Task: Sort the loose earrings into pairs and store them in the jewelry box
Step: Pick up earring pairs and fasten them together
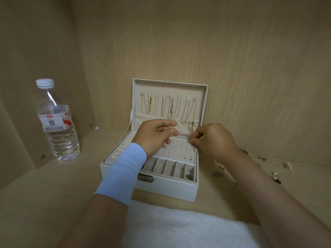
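2 hands meet over the jewelry box (166, 190): right hand (215, 140) pinches an earring (191, 138), left hand (154, 136) curled, contents unclear.

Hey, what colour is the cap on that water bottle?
White, seen clearly in the head view: the bottle cap tops the clear water bottle.

It looks like a home closet or cabinet: light wood panels (232, 51) enclose a shelf (53, 194) with a jewelry box (170, 190) and a water bottle (57, 126).

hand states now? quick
Left hand: fingers curled over the jewelry box; contents cannot be told.
Right hand: pinches a tiny earring, apparently, at the stud panel.
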A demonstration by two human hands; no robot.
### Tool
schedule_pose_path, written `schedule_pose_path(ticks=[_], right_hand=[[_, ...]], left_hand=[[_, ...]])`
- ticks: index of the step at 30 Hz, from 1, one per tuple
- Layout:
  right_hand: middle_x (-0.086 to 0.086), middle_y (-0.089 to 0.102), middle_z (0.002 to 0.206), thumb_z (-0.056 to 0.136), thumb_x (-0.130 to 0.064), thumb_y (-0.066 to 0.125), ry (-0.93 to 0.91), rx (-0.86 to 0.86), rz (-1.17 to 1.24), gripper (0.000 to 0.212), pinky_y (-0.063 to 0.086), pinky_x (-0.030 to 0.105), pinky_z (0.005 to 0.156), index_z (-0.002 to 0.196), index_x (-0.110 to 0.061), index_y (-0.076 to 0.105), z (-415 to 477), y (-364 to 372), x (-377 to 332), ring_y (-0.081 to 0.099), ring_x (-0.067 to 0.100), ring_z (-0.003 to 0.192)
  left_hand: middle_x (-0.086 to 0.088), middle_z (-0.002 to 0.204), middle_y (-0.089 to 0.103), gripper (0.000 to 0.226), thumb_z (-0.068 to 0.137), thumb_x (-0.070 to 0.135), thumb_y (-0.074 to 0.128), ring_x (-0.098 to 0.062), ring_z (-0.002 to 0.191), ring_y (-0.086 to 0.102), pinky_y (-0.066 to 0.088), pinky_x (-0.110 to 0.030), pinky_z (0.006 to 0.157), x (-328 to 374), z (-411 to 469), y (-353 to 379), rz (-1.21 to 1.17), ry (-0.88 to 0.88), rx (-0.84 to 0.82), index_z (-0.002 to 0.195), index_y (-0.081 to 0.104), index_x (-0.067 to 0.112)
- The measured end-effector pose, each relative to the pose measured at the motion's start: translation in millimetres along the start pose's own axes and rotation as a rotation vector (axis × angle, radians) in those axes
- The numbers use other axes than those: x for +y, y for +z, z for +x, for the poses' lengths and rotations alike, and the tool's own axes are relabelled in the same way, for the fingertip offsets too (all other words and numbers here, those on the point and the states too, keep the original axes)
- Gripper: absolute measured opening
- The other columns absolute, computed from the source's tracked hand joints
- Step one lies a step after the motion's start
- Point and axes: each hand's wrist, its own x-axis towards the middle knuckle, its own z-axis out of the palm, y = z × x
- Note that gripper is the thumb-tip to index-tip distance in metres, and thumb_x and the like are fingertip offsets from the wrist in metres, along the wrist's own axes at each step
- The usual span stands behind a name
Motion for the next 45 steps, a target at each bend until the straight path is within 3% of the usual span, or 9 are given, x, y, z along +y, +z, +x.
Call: schedule_pose_path(ticks=[12, 16, 22, 27, 30, 33, 37, 41, 45], right_hand=[[-0.011, 0.072, 0.09, 0.086, -0.024, 0.073, -0.165, 0.039, -0.208, 0.003, 0.043, 0.024, 0.066, 0.086, -0.025, 0.075, 1, -3, 6, 0.064, 0.011, 0.086], [-0.009, 0.071, 0.09, 0.086, -0.021, 0.072, -0.207, -0.015, -0.23, 0.005, 0.047, 0.026, 0.068, 0.085, -0.025, 0.075, 1, -5, 4, 0.065, 0.014, 0.087], [-0.012, 0.072, 0.099, 0.092, -0.034, 0.067, -0.128, -0.219, -0.164, 0.011, 0.055, 0.035, 0.084, 0.095, -0.03, 0.076, 4, -17, 3, 0.064, 0.008, 0.092], [-0.01, 0.071, 0.097, 0.093, -0.024, 0.069, -0.086, -0.115, 0.246, 0.011, 0.044, 0.02, 0.069, 0.101, -0.026, 0.075, 6, -20, 1, 0.058, -0.009, 0.062], [-0.003, 0.074, 0.093, 0.079, -0.013, 0.083, -0.137, -0.146, 0.496, 0.025, 0.044, 0.013, 0.06, 0.1, -0.025, 0.075, 3, -28, -10, 0.053, -0.003, 0.052], [-0.002, 0.074, 0.088, 0.073, -0.014, 0.087, -0.175, -0.102, 0.528, 0.028, 0.041, 0.007, 0.056, 0.098, -0.021, 0.076, -1, -26, -19, 0.056, -0.005, 0.054], [-0.009, 0.075, 0.08, 0.079, -0.019, 0.083, -0.191, 0.06, 0.493, 0.01, 0.042, 0.008, 0.058, 0.088, -0.022, 0.079, -1, -21, -19, 0.06, -0.006, 0.058], [-0.016, 0.073, 0.075, 0.082, -0.026, 0.08, -0.147, 0.034, 0.366, 0.001, 0.046, 0.017, 0.065, 0.083, -0.026, 0.08, 1, -17, -10, 0.062, -0.009, 0.065], [-0.018, 0.07, 0.078, 0.077, -0.036, 0.083, -0.062, -0.014, 0.077, 0.008, 0.053, 0.027, 0.071, 0.075, -0.034, 0.076, 0, -4, 0, 0.064, -0.002, 0.077]], left_hand=[[0.0, 0.087, 0.071, 0.01, 0.091, 0.01, 0.067, -0.009, 0.068, 0.068, 0.052, -0.021, 0.057, -9, 10, 9, -0.04, -0.006, -0.007, 0.092, 0.073, 0.019], [-0.008, 0.093, 0.072, 0.007, 0.09, 0.011, 0.068, -0.014, 0.07, 0.071, 0.051, -0.024, 0.058, -10, 11, 12, -0.056, -0.019, 0.006, 0.095, 0.072, 0.014], [-0.004, 0.091, 0.074, 0.011, 0.089, 0.013, 0.07, -0.012, 0.066, 0.067, 0.046, -0.021, 0.053, -7, 9, 16, -0.071, -0.061, 0.008, 0.099, 0.069, 0.016], [-0.003, 0.089, 0.076, 0.009, 0.089, 0.02, 0.069, -0.017, 0.067, 0.067, 0.046, -0.026, 0.054, -4, 10, 19, -0.096, -0.084, 0.02, 0.095, 0.071, 0.014], [-0.001, 0.086, 0.077, 0.016, 0.089, 0.028, 0.071, -0.015, 0.064, 0.066, 0.045, -0.026, 0.053, 0, 8, 20, -0.129, -0.104, 0.026, 0.097, 0.071, 0.014], [-0.003, 0.08, 0.076, 0.022, 0.085, 0.033, 0.074, -0.014, 0.061, 0.064, 0.044, -0.025, 0.052, 3, 5, 21, -0.149, -0.127, 0.044, 0.094, 0.072, 0.013], [0.004, 0.082, 0.076, 0.022, 0.086, 0.036, 0.072, -0.013, 0.062, 0.065, 0.046, -0.025, 0.052, 4, 2, 24, -0.12, -0.107, 0.041, 0.093, 0.074, 0.015], [0.007, 0.08, 0.075, 0.028, 0.094, 0.043, 0.058, -0.01, 0.068, 0.066, 0.049, -0.027, 0.067, 1, 3, 25, 0.069, -0.049, 0.032, 0.085, 0.074, 0.021], [0.013, 0.086, 0.068, 0.012, 0.092, 0.031, 0.061, -0.009, 0.086, 0.061, 0.049, -0.026, 0.083, -11, 5, 22, 0.518, 0.043, 0.033, 0.088, 0.072, 0.029]])
